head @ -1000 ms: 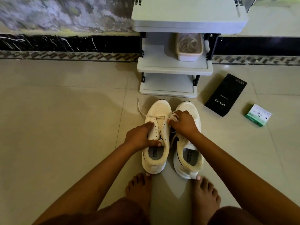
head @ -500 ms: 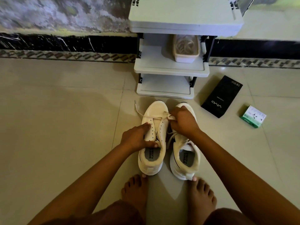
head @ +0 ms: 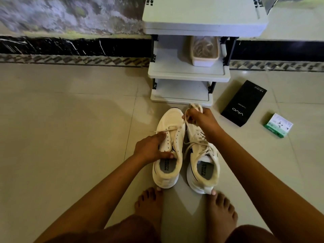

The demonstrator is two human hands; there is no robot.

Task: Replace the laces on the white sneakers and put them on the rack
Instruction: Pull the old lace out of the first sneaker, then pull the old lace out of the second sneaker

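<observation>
Two white sneakers stand side by side on the tiled floor, toes toward the rack. My left hand (head: 152, 149) grips the left sneaker (head: 169, 148) by its left eyelet flap, thumb inside the opening. My right hand (head: 199, 119) pinches a cream lace (head: 177, 128) that runs from the left sneaker's lowest eyelets, pulled up and to the right over the right sneaker (head: 204, 163). The right sneaker still carries its own loose lace. The white shoe rack (head: 188, 74) stands just beyond the toes.
A white tub with coiled laces (head: 204, 50) sits on the rack's middle shelf. A black phone box (head: 243, 103) and a small green-and-white box (head: 278, 125) lie on the floor to the right. My bare feet touch the sneakers' heels.
My right hand has risen and moved forward, drawing the lace out through the left sneaker's eyelets; the loose end on the left has shortened. My left hand keeps its hold.
</observation>
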